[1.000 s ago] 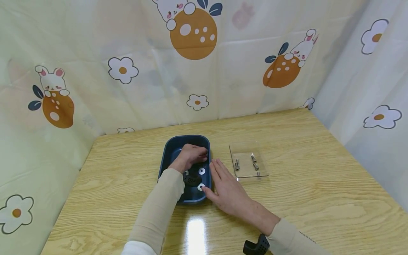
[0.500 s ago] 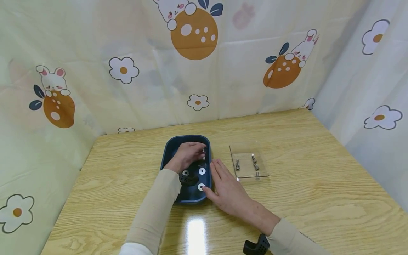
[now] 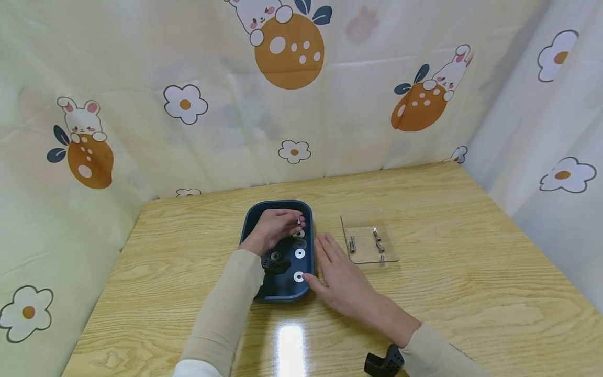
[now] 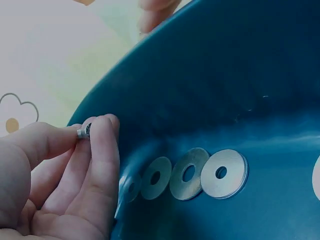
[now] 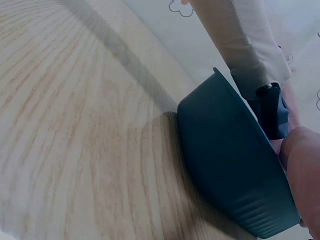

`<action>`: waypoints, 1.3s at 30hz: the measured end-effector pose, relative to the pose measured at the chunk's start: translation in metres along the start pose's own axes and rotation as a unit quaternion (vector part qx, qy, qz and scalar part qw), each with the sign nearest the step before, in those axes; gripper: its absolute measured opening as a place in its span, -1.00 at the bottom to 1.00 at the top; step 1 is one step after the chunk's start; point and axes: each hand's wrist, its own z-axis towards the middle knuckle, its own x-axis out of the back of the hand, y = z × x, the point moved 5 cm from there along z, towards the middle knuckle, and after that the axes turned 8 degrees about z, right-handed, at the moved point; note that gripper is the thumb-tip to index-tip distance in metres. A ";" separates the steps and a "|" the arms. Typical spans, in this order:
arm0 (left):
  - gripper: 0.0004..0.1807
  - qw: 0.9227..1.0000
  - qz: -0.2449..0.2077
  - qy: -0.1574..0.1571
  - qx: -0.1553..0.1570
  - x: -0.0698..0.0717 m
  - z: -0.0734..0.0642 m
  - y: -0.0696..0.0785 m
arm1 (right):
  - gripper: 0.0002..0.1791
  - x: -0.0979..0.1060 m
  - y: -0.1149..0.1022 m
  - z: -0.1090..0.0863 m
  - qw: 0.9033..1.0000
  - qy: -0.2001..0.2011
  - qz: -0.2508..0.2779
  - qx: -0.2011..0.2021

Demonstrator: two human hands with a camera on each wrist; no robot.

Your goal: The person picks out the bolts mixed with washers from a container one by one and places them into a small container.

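Note:
Over the far end of a dark blue tray (image 3: 278, 293), my left hand (image 3: 274, 226) pinches a small silver screw (image 4: 84, 132) between thumb and fingers. Most of the screw is hidden by the fingers. Several metal washers (image 4: 221, 173) lie on the tray floor beneath it, along the right wall; another washer (image 3: 275, 256) is by the left wrist. My right hand (image 3: 346, 280) rests along the tray's right side with straight fingers, its thumb at the rim near the closest washer (image 3: 299, 276).
To the right of the tray, a clear acrylic plate (image 3: 365, 254) sits on the wooden table (image 3: 471, 272). Several silver bolts (image 3: 380, 247) are on the plate or at its edge. A patterned curtain (image 3: 226, 131) hangs behind the table and at both sides.
My left hand has risen from the tray's right wall and shifted slightly left, with the screw in its fingers, baring washers beneath. The right hand has stayed nearly in place.

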 end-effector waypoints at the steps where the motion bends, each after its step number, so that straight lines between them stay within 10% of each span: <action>1: -0.75 1.000 -0.004 -0.002 0.001 0.000 0.000 0.000 | -0.12 0.002 0.000 0.000 1.000 0.000 0.001 -0.002; 39: -0.64 0.993 -0.031 -0.112 -0.032 -0.056 -0.006 0.037 | -0.11 0.045 0.054 -0.020 0.997 0.053 -0.033 -0.037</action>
